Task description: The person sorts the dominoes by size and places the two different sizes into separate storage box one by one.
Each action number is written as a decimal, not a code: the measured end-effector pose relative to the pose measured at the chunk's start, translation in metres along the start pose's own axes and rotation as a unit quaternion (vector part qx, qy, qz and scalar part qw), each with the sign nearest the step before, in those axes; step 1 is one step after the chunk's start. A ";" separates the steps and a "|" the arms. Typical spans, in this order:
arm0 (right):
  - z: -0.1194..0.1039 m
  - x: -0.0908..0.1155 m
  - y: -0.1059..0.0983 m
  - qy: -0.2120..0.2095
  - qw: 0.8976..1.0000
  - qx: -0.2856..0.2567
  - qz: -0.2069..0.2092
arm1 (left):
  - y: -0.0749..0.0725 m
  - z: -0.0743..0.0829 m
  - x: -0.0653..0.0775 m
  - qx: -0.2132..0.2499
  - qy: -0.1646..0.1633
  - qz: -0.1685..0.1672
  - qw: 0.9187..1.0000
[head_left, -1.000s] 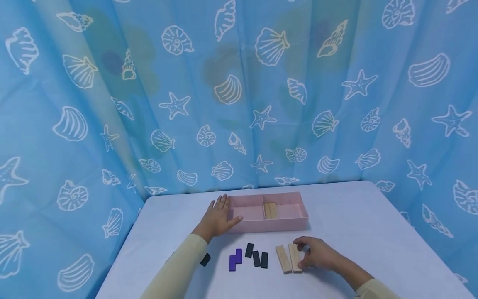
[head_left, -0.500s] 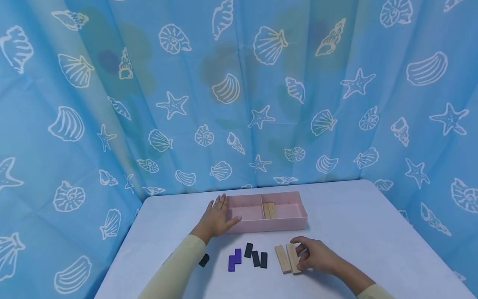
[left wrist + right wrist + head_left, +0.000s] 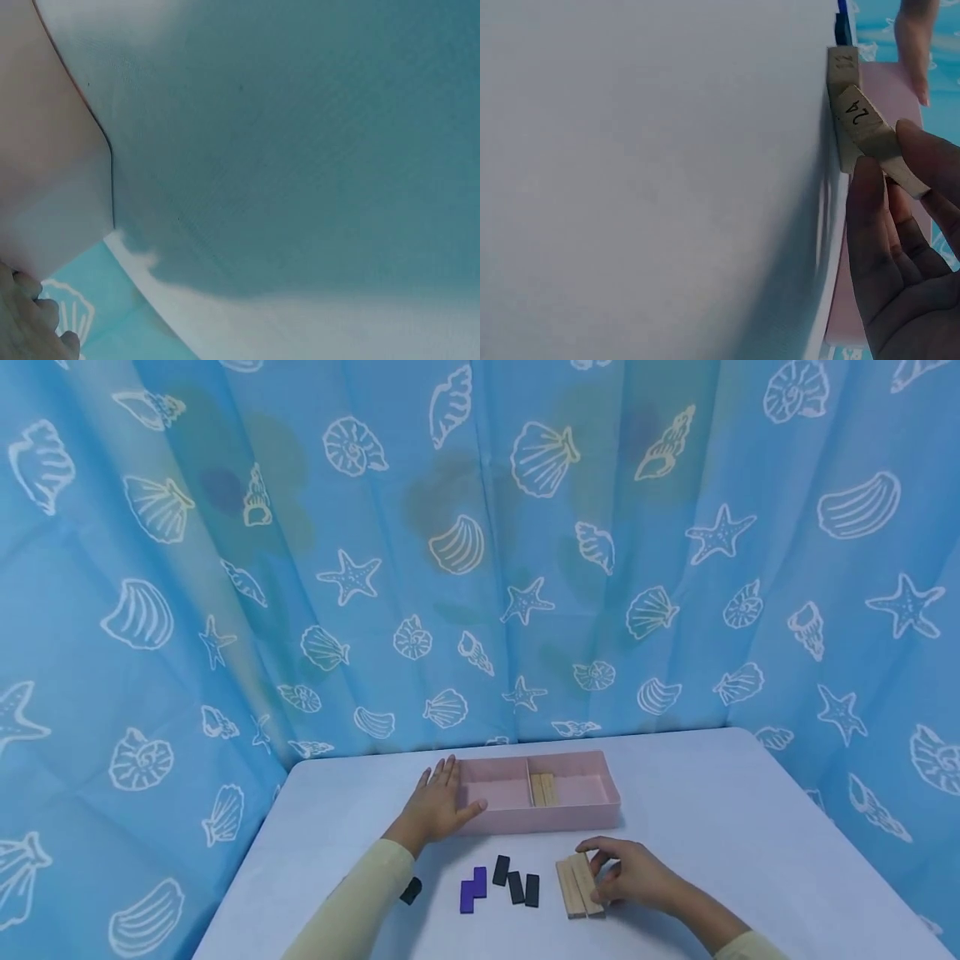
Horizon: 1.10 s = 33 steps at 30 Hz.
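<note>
My right hand (image 3: 637, 872) pinches a plain wooden block (image 3: 588, 887) between thumb and fingers at the table's front right. In the right wrist view this block (image 3: 868, 126) carries the handwritten number 24 and leans at an angle across a second wooden block (image 3: 844, 66). From the head view, that second block (image 3: 570, 891) lies close along its left side. My left hand (image 3: 435, 806) rests on the left end of a pink two-part box (image 3: 540, 821), fingers straight, thumb over the front rim. Two wooden blocks (image 3: 543, 789) stand in the box's right compartment, against the divider.
Left of the wooden blocks lie several small black blocks (image 3: 516, 887) and two purple ones (image 3: 467, 897). Another black piece (image 3: 410, 891) is partly hidden by the left sleeve. A blue shell-print curtain (image 3: 480, 610) hangs behind the white table (image 3: 690, 793).
My right hand has moved slightly left with its wooden block, closing the gap to the other wooden block. The left hand has stayed on the box.
</note>
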State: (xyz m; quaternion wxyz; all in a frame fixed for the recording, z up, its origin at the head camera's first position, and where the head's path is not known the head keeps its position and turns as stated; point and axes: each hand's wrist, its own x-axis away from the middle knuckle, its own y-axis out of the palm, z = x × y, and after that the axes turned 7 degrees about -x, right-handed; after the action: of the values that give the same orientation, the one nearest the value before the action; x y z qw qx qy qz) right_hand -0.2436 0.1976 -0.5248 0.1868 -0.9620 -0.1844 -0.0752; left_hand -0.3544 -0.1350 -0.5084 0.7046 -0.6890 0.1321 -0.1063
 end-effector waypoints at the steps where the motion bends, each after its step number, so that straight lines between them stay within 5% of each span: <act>1: 0.000 -0.001 0.000 0.005 1.000 -0.008 0.002 | 0.001 0.000 0.001 0.000 0.000 0.000 1.000; 13: -0.011 -0.012 -0.017 -0.009 0.997 -0.080 0.008 | -0.001 0.003 0.001 -0.015 0.003 -0.003 1.000; 33: -0.042 -0.029 -0.038 -0.050 0.997 -0.022 0.049 | 0.002 0.000 0.002 -0.016 0.005 -0.001 1.000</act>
State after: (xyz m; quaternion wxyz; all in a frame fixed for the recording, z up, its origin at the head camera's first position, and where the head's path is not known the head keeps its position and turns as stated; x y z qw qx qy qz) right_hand -0.2879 0.2049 -0.4794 0.1597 -0.9763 -0.1444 -0.0217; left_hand -0.3530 -0.1356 -0.5102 0.6926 -0.6999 0.1370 -0.1083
